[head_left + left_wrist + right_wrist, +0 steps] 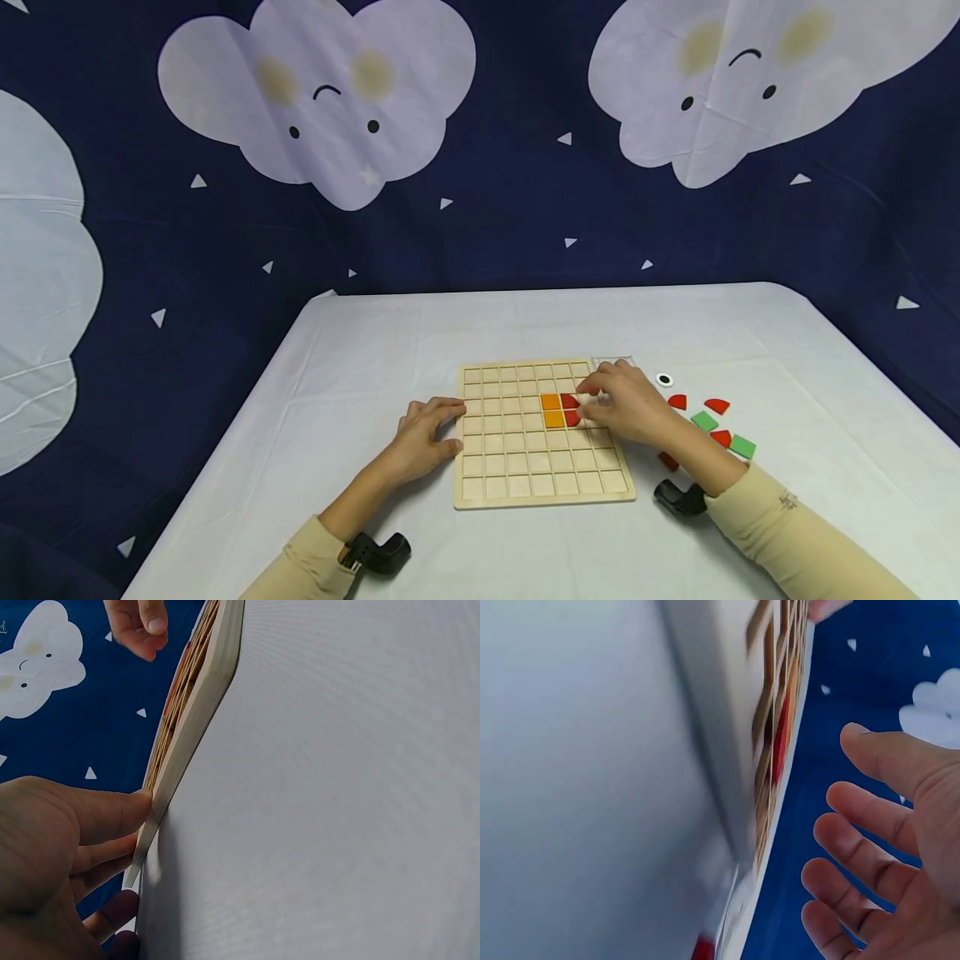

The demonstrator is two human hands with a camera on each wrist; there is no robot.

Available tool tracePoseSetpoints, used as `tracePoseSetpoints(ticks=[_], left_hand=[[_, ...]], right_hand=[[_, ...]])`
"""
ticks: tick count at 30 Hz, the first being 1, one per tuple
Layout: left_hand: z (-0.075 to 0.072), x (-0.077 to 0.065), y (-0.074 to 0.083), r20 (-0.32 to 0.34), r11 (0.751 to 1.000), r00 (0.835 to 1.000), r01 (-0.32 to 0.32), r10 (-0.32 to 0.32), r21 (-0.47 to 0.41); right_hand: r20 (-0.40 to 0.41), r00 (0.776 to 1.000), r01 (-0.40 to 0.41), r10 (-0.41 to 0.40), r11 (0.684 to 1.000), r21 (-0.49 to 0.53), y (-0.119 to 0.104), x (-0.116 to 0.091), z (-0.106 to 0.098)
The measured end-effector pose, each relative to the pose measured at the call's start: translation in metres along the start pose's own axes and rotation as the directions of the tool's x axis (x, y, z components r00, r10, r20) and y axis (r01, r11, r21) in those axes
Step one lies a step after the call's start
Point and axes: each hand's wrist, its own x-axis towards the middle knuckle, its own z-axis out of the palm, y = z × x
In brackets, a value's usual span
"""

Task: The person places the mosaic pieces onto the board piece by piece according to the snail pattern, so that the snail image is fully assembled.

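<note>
A light wooden grid board (517, 462) lies on the table, with two orange squares (552, 410) side by side with two red quarter-round pieces (570, 401) in its cells. My left hand (422, 439) rests at the board's left edge; in the left wrist view the thumb (112, 814) touches the rim, fingers loosely bent. Over the board's right part hovers my right hand (628, 402), just beside the red pieces. Its thumb and fingers (855, 838) are spread apart in the right wrist view, with nothing between them. It hides several cells on that side.
Right of the board lie loose red quarter-round pieces (717, 406), green pieces (743, 447) and a white disc with a black centre (664, 380). A transparent flat item (613, 361) shows at the board's far right corner. A white cloth (360, 350) covers the table.
</note>
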Motion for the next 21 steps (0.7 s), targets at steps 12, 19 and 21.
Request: tracePoseSetpoints(ticks=[12,19,21], left_hand=[[0.000,0.001,-0.001,-0.008,1.000,1.000,-0.010,0.010,0.012],[0.000,0.001,0.000,-0.019,1.000,1.000,-0.017,0.017,0.023],[0.000,0.001,0.000,-0.021,1.000,1.000,-0.017,0.017,0.024]], right_hand=[[-0.009,0.985,-0.171,0.171,0.985,-0.002,0.055,-0.027,-0.030],[0.001,0.968,-0.250,0.250,0.968,-0.015,0.080,-0.039,-0.037],[0.005,0.963,-0.269,0.269,0.963,-0.015,0.084,-0.041,-0.037]])
